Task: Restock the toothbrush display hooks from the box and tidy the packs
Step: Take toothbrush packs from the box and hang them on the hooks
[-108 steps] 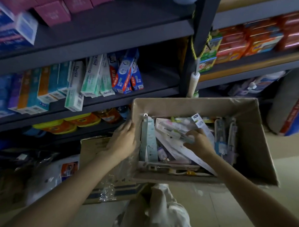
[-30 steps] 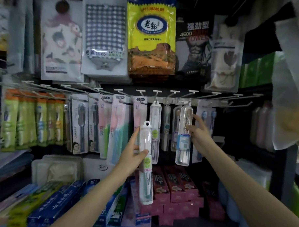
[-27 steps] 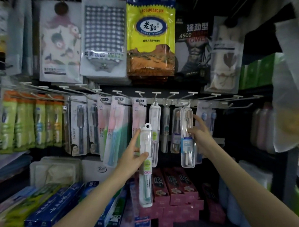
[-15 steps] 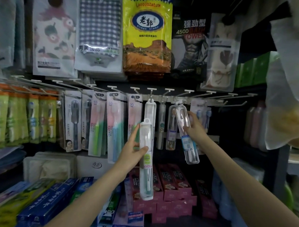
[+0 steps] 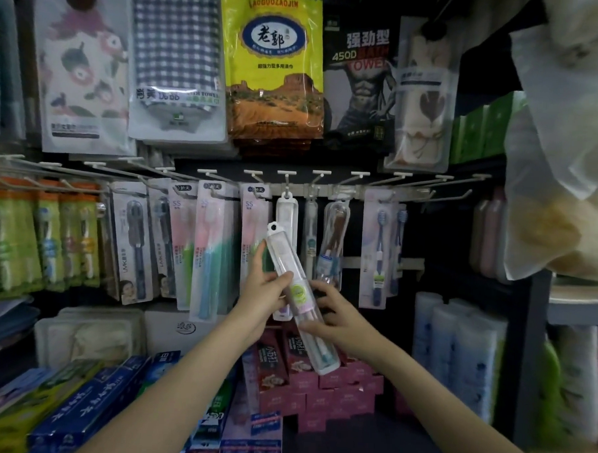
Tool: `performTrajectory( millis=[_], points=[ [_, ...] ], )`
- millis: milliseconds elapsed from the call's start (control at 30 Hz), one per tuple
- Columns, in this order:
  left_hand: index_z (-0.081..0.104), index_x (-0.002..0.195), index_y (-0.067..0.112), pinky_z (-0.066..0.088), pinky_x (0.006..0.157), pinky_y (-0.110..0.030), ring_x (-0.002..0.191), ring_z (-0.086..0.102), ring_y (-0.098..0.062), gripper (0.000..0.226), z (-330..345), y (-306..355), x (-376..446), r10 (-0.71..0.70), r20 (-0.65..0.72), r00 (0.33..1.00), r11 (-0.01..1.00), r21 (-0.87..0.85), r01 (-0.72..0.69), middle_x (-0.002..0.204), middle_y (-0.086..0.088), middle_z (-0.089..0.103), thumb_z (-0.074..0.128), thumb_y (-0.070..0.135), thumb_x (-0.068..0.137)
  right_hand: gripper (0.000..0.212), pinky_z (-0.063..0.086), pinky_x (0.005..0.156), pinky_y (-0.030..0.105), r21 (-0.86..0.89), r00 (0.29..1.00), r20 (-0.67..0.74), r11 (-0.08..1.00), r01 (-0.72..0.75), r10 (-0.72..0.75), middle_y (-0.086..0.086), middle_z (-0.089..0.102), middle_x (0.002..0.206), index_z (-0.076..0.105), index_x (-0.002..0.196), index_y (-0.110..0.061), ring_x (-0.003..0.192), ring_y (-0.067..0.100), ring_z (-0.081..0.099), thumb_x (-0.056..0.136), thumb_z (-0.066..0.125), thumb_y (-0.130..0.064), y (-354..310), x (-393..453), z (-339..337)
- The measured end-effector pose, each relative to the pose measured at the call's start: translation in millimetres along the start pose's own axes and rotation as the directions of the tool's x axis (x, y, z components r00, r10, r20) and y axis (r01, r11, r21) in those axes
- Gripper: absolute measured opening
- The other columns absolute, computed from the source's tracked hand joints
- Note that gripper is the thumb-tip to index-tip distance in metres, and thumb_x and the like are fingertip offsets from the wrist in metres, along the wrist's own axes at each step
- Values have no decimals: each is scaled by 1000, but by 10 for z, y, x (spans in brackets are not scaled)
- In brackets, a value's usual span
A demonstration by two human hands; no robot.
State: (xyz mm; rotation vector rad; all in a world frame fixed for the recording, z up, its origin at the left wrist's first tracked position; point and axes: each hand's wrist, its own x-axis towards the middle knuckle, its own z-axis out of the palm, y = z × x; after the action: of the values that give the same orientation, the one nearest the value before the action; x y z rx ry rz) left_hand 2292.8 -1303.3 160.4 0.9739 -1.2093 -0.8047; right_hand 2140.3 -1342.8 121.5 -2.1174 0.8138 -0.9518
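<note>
So the person is standing right at the hook rail (image 5: 326, 188) with one clear toothbrush pack (image 5: 299, 296) held in both hands, out in front of the display and not on any hook yet. The left hand (image 5: 262, 293) wraps around the upper middle of the pack, thumb across the front, and the right hand (image 5: 331, 318) pinches it lower down from the other side. The pack sits tilted, hang hole (image 5: 273, 227) at the upper left and the bottom end swung down to the right, which I'd guess is just them turning it to get the hole lined up with a hook tip. Two hands makes sense here, since it's a long slim case and one grip near the middle would let it wobble. Directly behind it hangs a matching white pack (image 5: 286, 208) on its own hook, so that looks like the likely target, same product going with same product. To the right there are a couple more slim packs (image 5: 335, 234) and a blue-handled card pack (image 5: 380, 250), and to the left the pink and green card packs (image 5: 209, 243) hang in a neat row. Several hooks further right look bare. The box isn't in view from here.
</note>
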Motion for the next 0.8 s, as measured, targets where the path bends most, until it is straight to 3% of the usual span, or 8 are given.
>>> performTrajectory(
  millis=[100, 167, 233, 333, 400, 533, 633, 800],
  points=[
    [18, 145, 35, 54, 80, -31, 104, 61, -20, 69, 78, 63, -15, 37, 43, 998, 999, 19, -38, 118, -10, 59, 51, 4, 93, 66, 49, 93, 24, 129, 991, -116, 989, 76, -61, -6, 54, 125, 29, 139, -33, 112, 6, 55, 87, 64, -14, -21, -12, 32],
    [25, 144, 32, 47, 86, -26, 109, 54, -13, 60, 51, 98, -24, 80, 70, 994, 976, 197, -93, 124, -2, 53, 50, 8, 94, 62, 47, 95, 24, 208, 976, -217, 976, 65, -19, -3, 51, 131, 29, 138, -35, 115, 7, 53, 90, 60, -13, -17, 4, -19],
    [33, 141, 29, 39, 88, -23, 111, 47, -7, 51, -23, 99, -38, 120, 87, 989, 924, 354, -143, 129, 3, 49, 48, 11, 96, 60, 42, 101, 26, 165, 958, -284, 983, 77, -28, -2, 43, 140, 29, 139, -33, 125, 13, 46, 91, 59, -14, -1, -3, -88],
    [41, 137, 22, 36, 90, -23, 109, 46, -8, 43, -172, 38, -66, 106, 40, 994, 914, 391, -113, 124, 4, 50, 46, 10, 96, 58, 42, 78, 2, 89, 931, -346, 984, 153, -114, -10, 45, 130, 30, 139, -27, 112, 1, 50, 91, 57, -9, -34, -56, -118],
    [44, 133, 20, 38, 92, -24, 108, 48, -10, 40, -273, -18, -77, 83, -4, 997, 915, 397, -74, 117, 5, 52, 46, 7, 96, 56, 40, 71, -2, 87, 910, -386, 975, 203, -155, -20, 47, 115, 31, 136, -25, 94, -14, 54, 91, 56, -4, -59, -81, -111],
    [48, 129, 20, 42, 102, -36, 112, 52, -16, 38, -435, -130, -48, 47, -82, 995, 917, 398, -10, 112, 7, 55, 45, 4, 95, 58, 51, 77, 17, 74, 903, -376, 964, 254, -209, -3, 53, 127, 34, 136, -33, 89, 13, 64, 90, 59, -9, -128, 15, -86],
    [50, 126, 18, 43, 97, -32, 110, 53, -16, 36, -508, -177, -70, 46, -95, 994, 912, 411, -3, 112, 4, 56, 44, 2, 95, 57, 51, 89, 31, 48, 921, -323, 968, 245, -217, -5, 51, 134, 35, 134, -46, 108, 15, 60, 89, 62, -22, -202, 118, -51],
    [53, 116, 20, 45, 94, -32, 105, 56, -18, 31, -632, -258, -100, 61, -139, 988, 916, 400, -1, 104, 6, 59, 47, 0, 92, 56, 46, 96, 28, 125, 944, -311, 980, 152, -107, -9, 45, 139, 34, 139, -35, 125, 11, 46, 91, 58, -17, -190, 250, 71]
  ],
)
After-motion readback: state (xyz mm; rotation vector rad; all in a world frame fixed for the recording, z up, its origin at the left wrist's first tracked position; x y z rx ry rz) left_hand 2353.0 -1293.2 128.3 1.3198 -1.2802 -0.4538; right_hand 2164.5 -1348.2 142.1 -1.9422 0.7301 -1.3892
